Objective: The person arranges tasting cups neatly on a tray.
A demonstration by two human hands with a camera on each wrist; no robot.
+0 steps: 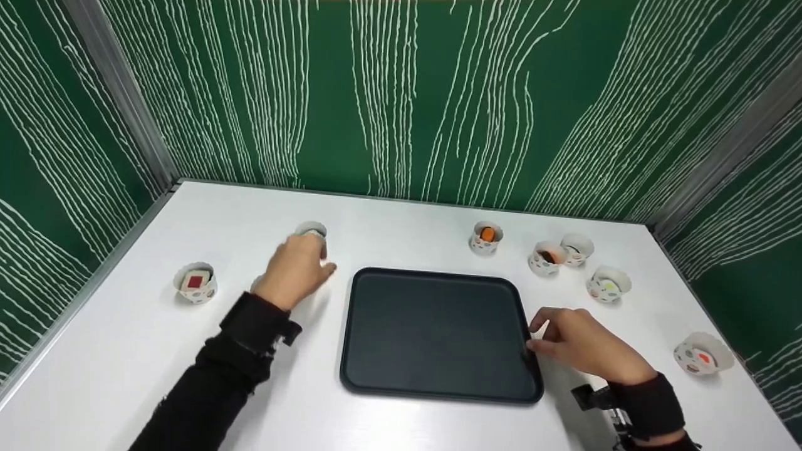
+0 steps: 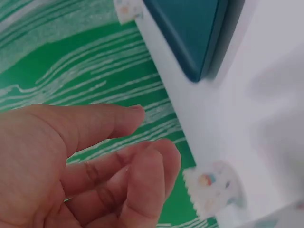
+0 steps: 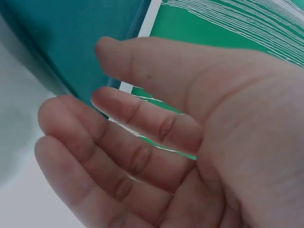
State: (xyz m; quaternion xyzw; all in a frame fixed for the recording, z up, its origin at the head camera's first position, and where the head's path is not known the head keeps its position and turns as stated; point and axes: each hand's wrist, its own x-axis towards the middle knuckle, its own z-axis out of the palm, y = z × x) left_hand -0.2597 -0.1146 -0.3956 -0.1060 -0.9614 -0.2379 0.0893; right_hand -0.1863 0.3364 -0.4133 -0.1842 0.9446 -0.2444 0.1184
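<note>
My left hand (image 1: 294,266) is over the table's left half, just in front of a patterned paper cup (image 1: 311,229) whose lower part it hides. In the left wrist view its fingers (image 2: 147,183) bend loosely with nothing between them, apart from the paper cup (image 2: 213,187) there. At the right edge of a dark rectangular tray (image 1: 432,338), my right hand (image 1: 579,341) has its thumb and forefinger by the rim. The right wrist view shows those relaxed fingers (image 3: 69,118) holding nothing; whether they touch the tray (image 3: 71,42) I cannot tell.
At the left stands a paper cup (image 1: 195,282) with a white, red-centred piece. Behind the left wrist another cup shows only slightly. Several more cups, including one with an orange piece (image 1: 486,238) and one at the far right (image 1: 703,354), stand right. Green walls (image 1: 388,94) enclose the table.
</note>
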